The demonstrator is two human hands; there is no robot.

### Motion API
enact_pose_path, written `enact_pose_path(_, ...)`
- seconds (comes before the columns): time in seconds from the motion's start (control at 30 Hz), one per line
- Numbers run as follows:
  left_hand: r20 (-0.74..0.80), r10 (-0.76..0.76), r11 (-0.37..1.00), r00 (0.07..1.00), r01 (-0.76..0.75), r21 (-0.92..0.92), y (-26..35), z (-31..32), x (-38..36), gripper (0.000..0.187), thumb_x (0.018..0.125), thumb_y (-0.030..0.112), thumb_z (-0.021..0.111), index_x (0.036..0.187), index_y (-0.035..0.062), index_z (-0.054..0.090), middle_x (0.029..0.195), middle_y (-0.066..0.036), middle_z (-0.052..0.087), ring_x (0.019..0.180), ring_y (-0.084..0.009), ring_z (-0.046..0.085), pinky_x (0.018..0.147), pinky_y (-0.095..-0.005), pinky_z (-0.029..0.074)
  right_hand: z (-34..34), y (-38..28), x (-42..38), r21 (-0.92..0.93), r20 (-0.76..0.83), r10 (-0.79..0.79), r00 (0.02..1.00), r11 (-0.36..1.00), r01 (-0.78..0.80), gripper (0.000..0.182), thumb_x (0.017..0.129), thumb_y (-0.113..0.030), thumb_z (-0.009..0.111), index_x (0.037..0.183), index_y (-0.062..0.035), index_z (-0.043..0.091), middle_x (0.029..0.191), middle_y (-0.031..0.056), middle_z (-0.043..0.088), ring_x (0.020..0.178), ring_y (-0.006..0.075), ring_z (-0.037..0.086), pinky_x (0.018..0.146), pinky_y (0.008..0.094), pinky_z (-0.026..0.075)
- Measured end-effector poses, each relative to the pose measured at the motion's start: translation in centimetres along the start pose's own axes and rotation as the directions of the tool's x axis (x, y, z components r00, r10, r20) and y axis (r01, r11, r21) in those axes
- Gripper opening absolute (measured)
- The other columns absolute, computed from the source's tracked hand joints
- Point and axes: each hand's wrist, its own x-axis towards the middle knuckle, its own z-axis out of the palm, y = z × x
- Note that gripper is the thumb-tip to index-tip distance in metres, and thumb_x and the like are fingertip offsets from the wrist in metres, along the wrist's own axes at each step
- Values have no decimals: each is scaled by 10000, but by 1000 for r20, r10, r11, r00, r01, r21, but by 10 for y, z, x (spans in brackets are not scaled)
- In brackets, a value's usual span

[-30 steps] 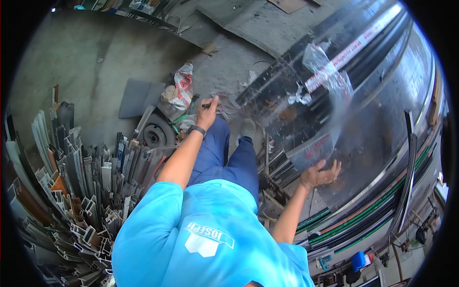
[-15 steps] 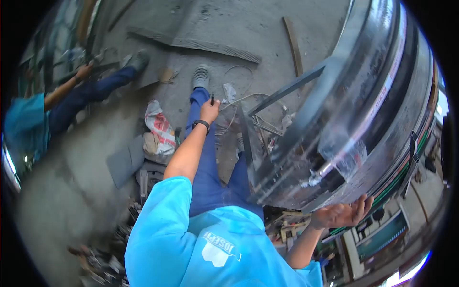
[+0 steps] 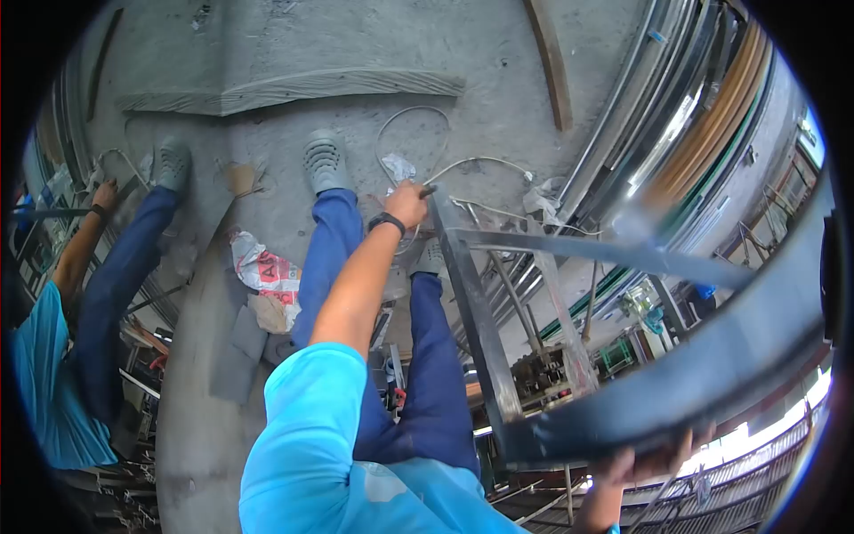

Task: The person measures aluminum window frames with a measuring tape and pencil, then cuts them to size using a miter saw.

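My left hand point(image 3: 407, 205), with a dark band on the wrist, is closed on a small dark object point(image 3: 429, 190) beside the upper end of a dark metal frame point(image 3: 467, 311). The frame has a long side bar, a cross bar point(image 3: 605, 254) and a wide bar at lower right that looms close to the camera. At that wide bar's lower edge, my right hand point(image 3: 645, 458) has its fingers against the metal, partly hidden and blurred.
A flat strip point(image 3: 342, 84) and a brown bar point(image 3: 550, 67) lie on the concrete floor. Near my legs are a red-and-white bag point(image 3: 267, 271) and a looping cable point(image 3: 485, 160). Long metal profiles point(image 3: 614, 116) stand at right. A mirrored blue-shirted figure point(image 3: 44, 383) shows at left.
The metal frame has swung lower and to the right, uncovering long profiles behind. My left hand has moved slightly right to the frame's end. My right hand has moved down and meets the wide bar.
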Motion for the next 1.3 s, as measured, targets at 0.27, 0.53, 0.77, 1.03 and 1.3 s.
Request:
enact_pose_path(0.27, 54, 86, 952, 995, -98, 291, -21, 119, 137, 229, 914, 125, 544, 1055, 30, 697, 1095, -206, 717, 979, -402, 718, 844, -505, 577, 26, 14, 30, -85, 103, -63, 993, 994, 72, 640, 894, -419, 607, 1453, -148, 448, 1540, 327, 333, 1433, 538, 335, 1124, 696, 339)
enact_pose_path(0.53, 53, 236, 945, 970, -242, 219, -1, 55, 118, 272, 866, 223, 610, 1056, 44, 687, 1034, -212, 720, 961, -417, 706, 814, -512, 566, 28, 21, 29, -2, 116, -105, 988, 994, 106, 586, 872, -349, 621, 1403, -133, 502, 1542, 313, 342, 1442, 533, 326, 1151, 680, 299)
enact_pose_path(0.77, -36, 108, 839, 994, -110, -533, 131, -205, -8, 337, 960, 203, 735, 1266, 82, 663, 824, 6, 618, 707, -83, 574, 658, -271, 509, -3, 11, 11, 101, 59, -130, 990, 987, 124, 537, 870, -277, 638, 1368, -105, 537, 1564, 301, 328, 1459, 506, 325, 1193, 642, 235)
enact_pose_path(1.03, -341, 478, 670, 809, -587, -454, 359, -503, -253, 453, 1010, 229, 685, 1383, -11, 596, 804, 4, 661, 629, -15, 553, 502, -183, 365, -5, -4, 25, 130, -55, -115, 992, 984, 121, 488, 840, -201, 661, 1316, -114, 603, 1544, 197, 449, 1457, 411, 372, 1225, 580, 207)
enact_pose_path(1.3, -438, 651, 520, 620, -784, -337, 441, -535, -397, 379, 991, 72, 690, 1351, -4, 602, 813, -9, 684, 707, -72, 643, 659, -251, 547, -85, -86, 96, 21, 380, 191, 905, 976, -215, 393, 948, -342, 674, 1268, -121, 615, 1418, 131, 549, 1357, 356, 465, 1226, 591, 179)
